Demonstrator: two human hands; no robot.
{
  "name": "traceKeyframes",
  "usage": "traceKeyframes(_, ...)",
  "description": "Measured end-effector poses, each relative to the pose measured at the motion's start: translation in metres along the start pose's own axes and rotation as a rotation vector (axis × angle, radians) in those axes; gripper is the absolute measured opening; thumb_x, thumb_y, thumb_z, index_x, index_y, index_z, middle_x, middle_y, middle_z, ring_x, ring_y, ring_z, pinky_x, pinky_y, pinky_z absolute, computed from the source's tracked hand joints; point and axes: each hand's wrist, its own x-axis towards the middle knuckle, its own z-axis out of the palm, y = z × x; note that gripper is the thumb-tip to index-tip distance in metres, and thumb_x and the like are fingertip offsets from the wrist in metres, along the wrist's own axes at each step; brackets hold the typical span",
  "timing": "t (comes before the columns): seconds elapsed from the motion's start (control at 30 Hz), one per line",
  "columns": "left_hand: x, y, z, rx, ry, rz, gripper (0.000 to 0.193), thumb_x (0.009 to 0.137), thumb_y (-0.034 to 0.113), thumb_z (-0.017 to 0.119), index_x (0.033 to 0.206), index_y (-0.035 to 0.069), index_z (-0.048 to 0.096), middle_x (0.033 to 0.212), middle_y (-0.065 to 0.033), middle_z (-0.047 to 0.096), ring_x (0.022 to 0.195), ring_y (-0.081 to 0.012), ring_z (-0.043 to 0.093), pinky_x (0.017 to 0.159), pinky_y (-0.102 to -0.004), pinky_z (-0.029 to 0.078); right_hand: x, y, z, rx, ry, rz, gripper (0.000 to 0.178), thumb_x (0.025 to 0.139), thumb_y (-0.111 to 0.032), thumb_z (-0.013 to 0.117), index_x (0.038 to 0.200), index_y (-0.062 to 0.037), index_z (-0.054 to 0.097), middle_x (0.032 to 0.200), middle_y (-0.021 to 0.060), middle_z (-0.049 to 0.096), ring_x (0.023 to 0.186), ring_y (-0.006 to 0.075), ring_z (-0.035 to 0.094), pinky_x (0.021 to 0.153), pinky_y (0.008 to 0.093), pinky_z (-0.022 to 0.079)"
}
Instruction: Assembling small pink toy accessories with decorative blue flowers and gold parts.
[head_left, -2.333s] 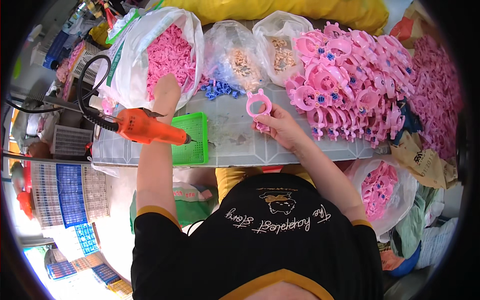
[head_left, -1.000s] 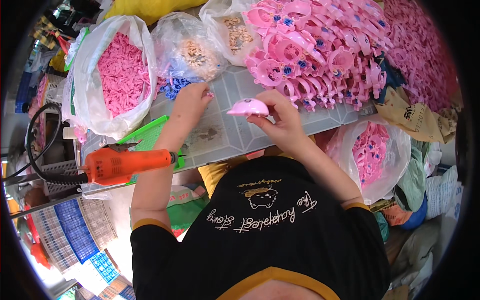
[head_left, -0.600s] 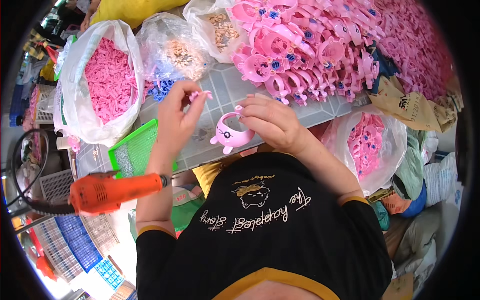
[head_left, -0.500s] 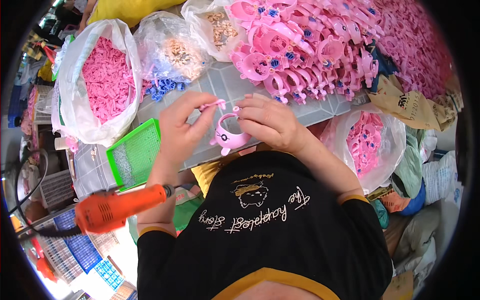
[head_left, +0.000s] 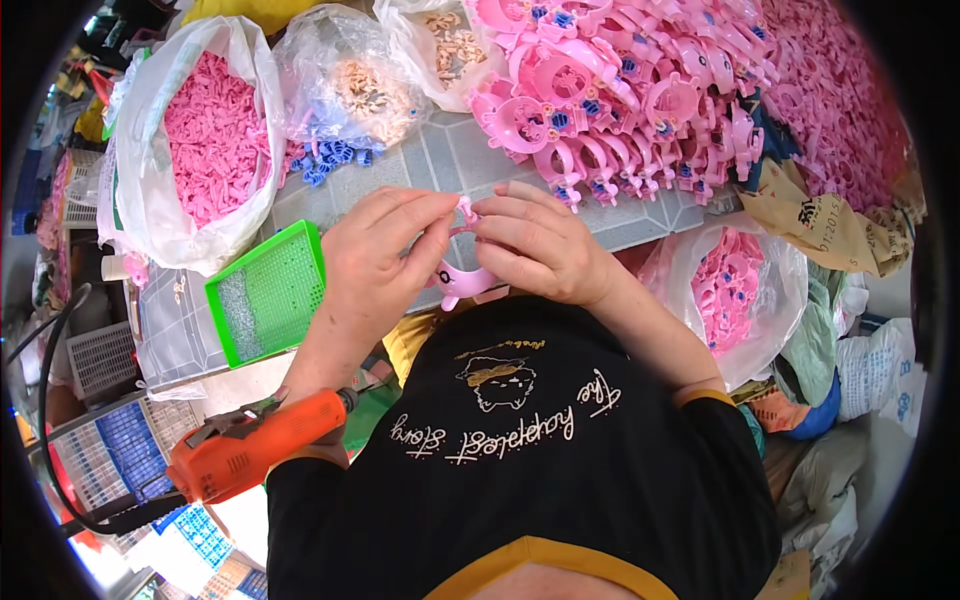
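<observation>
My right hand (head_left: 545, 245) is closed on a pink plastic ring-shaped piece (head_left: 462, 282) with an animal face printed on its front and small ear-like bumps. Thumb and fingers of my left hand (head_left: 390, 245) pinch a small pink plastic part (head_left: 466, 208) against the top of that piece, beside the right fingertips. Both hands nearly meet in front of my chest, and the fingers hide most of the joint between the two parts.
An orange power screwdriver (head_left: 265, 445) hangs by my left forearm. On the grey table (head_left: 440, 165) are a green tray (head_left: 275, 285) of tiny metal pieces, a bag of pink parts (head_left: 215, 140), blue parts (head_left: 330, 160) and stacked pink pieces (head_left: 610, 100). Another bag (head_left: 730, 290) stands right.
My left hand has moved right, bringing the small pink part onto the ring-shaped piece, which was apart from it before. The orange screwdriver has swung slightly.
</observation>
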Motion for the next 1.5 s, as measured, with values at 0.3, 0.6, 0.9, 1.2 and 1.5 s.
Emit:
traceKeyframes(0.3, -0.001, 0.004, 0.005, -0.012, -0.001, 0.011, 0.022, 0.08, 0.0, 0.079, 0.101, 0.004, 0.076, 0.093, -0.0114, 0.072, 0.083, -0.0261, 0.071, 0.072, -0.0344, 0.058, -0.005, -0.002, -0.001, -0.017, -0.012, 0.004, 0.026, 0.084, -0.017, 0.074, 0.103, -0.0045, 0.061, 0.113, 0.0139, 0.066, 0.105, 0.0329, 0.068, 0.095, 0.0509, 0.056)
traceKeyframes(0.6, -0.006, 0.008, 0.01, -0.107, 0.056, -0.1, 0.015, 0.08, -0.001, 0.075, 0.094, 0.002, 0.075, 0.089, -0.0112, 0.071, 0.079, -0.0258, 0.07, 0.07, -0.0331, 0.056, 0.002, 0.0, 0.003, -0.077, 0.017, -0.075, 0.023, 0.08, -0.01, 0.073, 0.1, -0.0018, 0.063, 0.109, 0.0156, 0.065, 0.102, 0.0337, 0.068, 0.091, 0.0499, 0.058)
traceKeyframes(0.9, 0.009, -0.025, -0.015, 0.114, 0.028, -0.077, 0.019, 0.089, 0.011, 0.073, 0.103, -0.001, 0.073, 0.096, -0.015, 0.072, 0.086, -0.0322, 0.069, 0.08, -0.0385, 0.055, 0.016, 0.003, 0.019, 0.159, -0.107, 0.283, 0.038, 0.076, 0.001, 0.073, 0.113, 0.002, 0.063, 0.108, 0.0198, 0.065, 0.094, 0.0367, 0.067, 0.081, 0.0422, 0.058)
traceKeyframes(1.2, -0.001, -0.258, -0.136, 1.036, 0.001, -0.587, 0.025, 0.094, 0.016, 0.056, 0.098, 0.0, 0.075, 0.098, -0.0253, 0.072, 0.093, -0.0398, 0.072, 0.08, -0.0498, 0.057, 0.008, -0.012, 0.041, 1.367, -0.027, 1.236, 0.045, 0.097, -0.008, 0.068, 0.138, -0.0021, 0.051, 0.117, 0.0038, 0.061, 0.104, 0.0111, 0.061, 0.091, 0.0263, 0.051)
traceKeyframes(1.5, 0.005, -0.261, -0.127, 1.135, -0.175, -0.684, 0.022, 0.089, 0.012, 0.057, 0.094, -0.001, 0.074, 0.095, -0.0296, 0.072, 0.092, -0.0431, 0.073, 0.08, -0.0518, 0.06, -0.008, 0.004, 0.041, 1.249, 0.117, 1.274, 0.038, 0.1, -0.009, 0.065, 0.137, -0.0013, 0.057, 0.115, 0.0028, 0.066, 0.1, 0.0101, 0.064, 0.088, 0.0258, 0.053)
